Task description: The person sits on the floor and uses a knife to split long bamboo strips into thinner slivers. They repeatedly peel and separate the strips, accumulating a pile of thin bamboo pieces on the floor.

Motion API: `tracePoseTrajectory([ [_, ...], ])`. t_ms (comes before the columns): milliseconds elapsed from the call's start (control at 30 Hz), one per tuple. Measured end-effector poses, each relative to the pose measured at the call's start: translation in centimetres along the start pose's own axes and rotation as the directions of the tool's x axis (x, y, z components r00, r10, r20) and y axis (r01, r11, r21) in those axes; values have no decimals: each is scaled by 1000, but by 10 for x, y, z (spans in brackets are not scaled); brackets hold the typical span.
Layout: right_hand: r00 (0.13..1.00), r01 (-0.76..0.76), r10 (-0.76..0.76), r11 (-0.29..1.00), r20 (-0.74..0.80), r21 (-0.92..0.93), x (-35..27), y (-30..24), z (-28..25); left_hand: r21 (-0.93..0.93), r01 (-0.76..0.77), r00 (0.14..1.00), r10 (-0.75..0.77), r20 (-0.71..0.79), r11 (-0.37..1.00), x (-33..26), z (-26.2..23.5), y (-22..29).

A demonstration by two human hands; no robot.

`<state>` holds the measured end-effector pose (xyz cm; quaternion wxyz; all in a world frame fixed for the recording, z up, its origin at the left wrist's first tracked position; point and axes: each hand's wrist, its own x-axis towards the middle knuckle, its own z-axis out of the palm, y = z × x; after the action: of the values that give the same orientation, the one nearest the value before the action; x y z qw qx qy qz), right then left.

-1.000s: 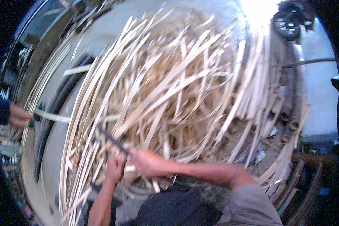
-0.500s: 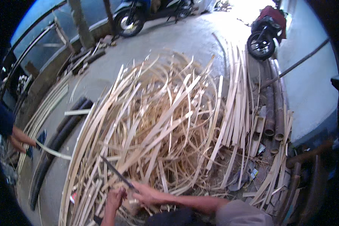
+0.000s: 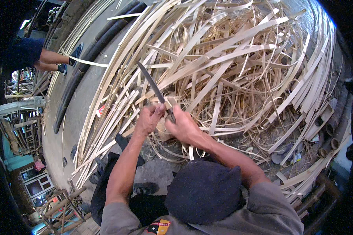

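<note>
My right hand (image 3: pixel 183 124) is wrapped round the handle of a long, dark-bladed knife (image 3: pixel 151 82), which points up and to the left over the strips. Close beside it my left hand (image 3: pixel 148 120) is closed, thumb up near the base of the blade. What those fingers pinch is too blurred to make out; a pale bit of bamboo shows between the hands. Beyond them spreads a big tangle of thin bamboo strips (image 3: pixel 219 84), some curled like shavings. Longer, straighter strips (image 3: pixel 113 94) run along the left of the heap.
Dark bamboo poles (image 3: pixel 72 92) lie on the concrete at the left. Past them are the legs (image 3: pixel 54 58) of another person in sandals. Hollow bamboo tubes (image 3: pixel 333 125) and fanned strips (image 3: pixel 315 74) lie at the right. A wooden rack (image 3: pixel 21 129) stands at the far left.
My view has tipped down and shifted left; the motorcycles have gone out of it, and my arms show more fully. Both hands stay close together, with the knife still in the right one.
</note>
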<state>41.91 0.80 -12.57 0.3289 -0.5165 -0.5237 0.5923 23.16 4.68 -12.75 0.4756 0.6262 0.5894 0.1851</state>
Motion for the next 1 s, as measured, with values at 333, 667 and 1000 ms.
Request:
tracePoseTrajectory([
  [333, 999, -49, 49, 999, -14, 4, 11, 20, 7, -160, 146, 989, -143, 34, 976, 19, 6, 1],
  [667, 988, -155, 128, 857, 88, 492, 35, 26, -41, 491, -165, 947, 277, -165, 855, 46, 19, 114],
  [1000, 908, -412, -41, 95, 418, 906, 26, 13, -28, 645, -206, 971, 237, 40, 736, 70, 13, 138],
])
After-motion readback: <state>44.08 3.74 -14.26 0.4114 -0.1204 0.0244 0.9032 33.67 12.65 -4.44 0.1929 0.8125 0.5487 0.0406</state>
